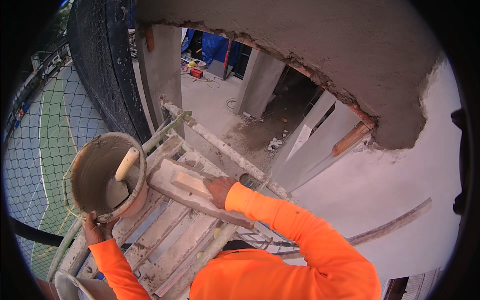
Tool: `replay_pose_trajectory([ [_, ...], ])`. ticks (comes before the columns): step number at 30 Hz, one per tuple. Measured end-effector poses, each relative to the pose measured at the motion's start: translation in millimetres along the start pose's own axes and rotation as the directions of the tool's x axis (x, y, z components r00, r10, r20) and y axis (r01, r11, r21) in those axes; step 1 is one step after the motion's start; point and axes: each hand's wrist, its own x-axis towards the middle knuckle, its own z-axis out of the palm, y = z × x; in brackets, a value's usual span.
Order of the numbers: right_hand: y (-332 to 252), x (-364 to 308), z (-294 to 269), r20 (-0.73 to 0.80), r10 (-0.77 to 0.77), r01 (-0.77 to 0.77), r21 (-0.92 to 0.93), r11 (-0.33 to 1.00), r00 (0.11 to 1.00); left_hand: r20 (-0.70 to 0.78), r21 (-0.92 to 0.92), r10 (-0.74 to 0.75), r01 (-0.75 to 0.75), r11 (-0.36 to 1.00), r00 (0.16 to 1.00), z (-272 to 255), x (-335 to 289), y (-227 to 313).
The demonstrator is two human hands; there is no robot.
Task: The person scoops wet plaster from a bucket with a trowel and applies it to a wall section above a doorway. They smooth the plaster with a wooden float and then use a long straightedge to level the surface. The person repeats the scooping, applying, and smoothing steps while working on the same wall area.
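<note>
At the left stands a mortar-stained bucket (136, 204) on the scaffold planks. My left hand (95, 229) grips the near edge of its rim. Inside the bucket, a trowel (127, 164) leans with its pale wooden handle up and its blade low by the grey mix. My right hand (219, 191) is closed around the wooden grip of a long plastering float (165, 175). The float lies flat side down over the planks, just right of the bucket. My fingertips on the far side of the grip are partly hidden.
Slatted scaffold planks (172, 227) lie under the bucket, with a scaffold rail (220, 142) beyond. Wet grey plaster (370, 55) covers the upper wall, ending in a ragged edge. Netting (50, 150) hangs at left. Far below are a red box (196, 73) and rubble (275, 144).
</note>
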Motion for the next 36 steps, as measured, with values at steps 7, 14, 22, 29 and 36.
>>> replay_pose_trajectory([
  [7,-25.9,-21.8,-14.1,0.118,0.042,-0.045,0.021,0.999,0.992,0.189,0.043,0.268,-0.281,0.959,0.945,5.3,-88.4,5.3],
  [14,-110.8,47.4,-41.4,-0.576,-0.561,0.543,-0.228,0.809,0.595,0.167,0.195,0.308,-0.337,0.921,0.937,27.1,-144.0,-8.0],
  [22,-177.2,69.9,-67.9,-0.078,-0.443,0.386,-0.375,0.843,0.893,0.231,0.298,0.362,-0.419,0.858,0.903,23.4,-156.9,-13.0],
  [29,-161.4,48.0,-80.4,-0.020,-0.290,0.198,-0.686,0.700,0.957,0.257,0.345,0.390,-0.461,0.818,0.884,35.5,-165.4,-28.3],
  [36,-136.7,30.7,-55.5,0.107,-0.206,0.229,-0.302,0.925,0.973,0.301,0.360,0.421,-0.511,0.781,0.856,30.4,-160.4,-27.2],
])
